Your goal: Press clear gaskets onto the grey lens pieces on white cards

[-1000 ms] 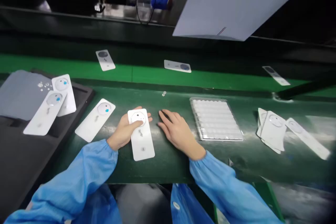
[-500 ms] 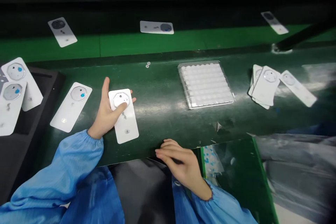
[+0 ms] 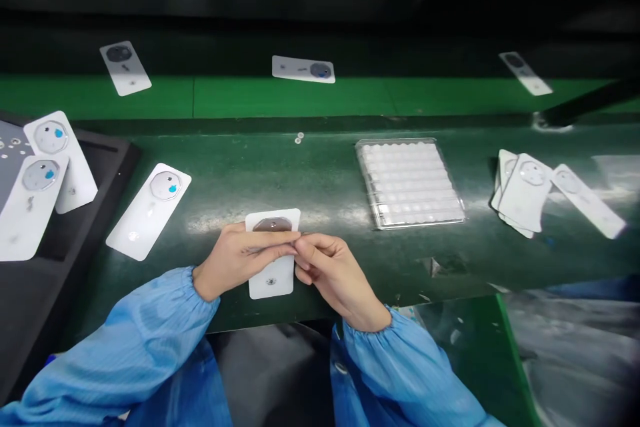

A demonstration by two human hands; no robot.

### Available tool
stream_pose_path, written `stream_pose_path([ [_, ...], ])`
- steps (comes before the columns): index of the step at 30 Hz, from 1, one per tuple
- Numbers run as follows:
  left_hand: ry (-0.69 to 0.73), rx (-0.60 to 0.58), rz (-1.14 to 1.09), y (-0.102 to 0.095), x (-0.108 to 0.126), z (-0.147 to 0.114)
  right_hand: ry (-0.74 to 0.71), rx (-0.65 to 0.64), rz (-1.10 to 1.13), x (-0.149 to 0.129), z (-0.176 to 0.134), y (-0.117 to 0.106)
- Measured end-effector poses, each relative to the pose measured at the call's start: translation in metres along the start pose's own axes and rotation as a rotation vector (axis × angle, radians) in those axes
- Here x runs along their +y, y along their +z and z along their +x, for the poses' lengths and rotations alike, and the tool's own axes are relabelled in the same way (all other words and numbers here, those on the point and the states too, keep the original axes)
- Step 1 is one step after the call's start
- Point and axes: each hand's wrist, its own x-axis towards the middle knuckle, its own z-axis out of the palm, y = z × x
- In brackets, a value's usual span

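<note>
A white phone back cover (image 3: 271,283) with a round camera plate stands in front of me at the table's front. My left hand (image 3: 237,257) is closed around its left edge, index finger and thumb across its front, other fingers partly hidden behind. At the cover's right edge my right hand (image 3: 335,273) is closed in a pinch, its fingertips meeting those of my left hand. Whatever lies between these fingertips is too small or hidden to make out. Left of my hands another white back cover (image 3: 149,213) with a blue dot lies on the green table (image 3: 330,197).
A clear tray (image 3: 413,183) of white pieces lies right of centre. Several stacked covers (image 3: 523,197) and a single cover (image 3: 589,202) are farther right. Two covers (image 3: 33,207) rest on a black tray (image 3: 113,163) at left. More covers (image 3: 303,69) lie on the green strip behind.
My left hand has brought the cover to the right, and its fingers now cross the cover's front. My right hand has risen to meet it. The view has tilted up slightly.
</note>
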Motion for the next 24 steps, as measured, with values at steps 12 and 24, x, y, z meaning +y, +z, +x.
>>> stream_pose_path([
  [12,-0.006,-0.057,-0.003,-0.003,0.0,0.001,-0.108,-0.087,-0.335,-0.019,0.001,-0.011],
  [24,-0.174,0.001,-0.114,0.0,0.002,-0.001,-0.374,0.142,-0.618,-0.017,0.006,0.01],
])
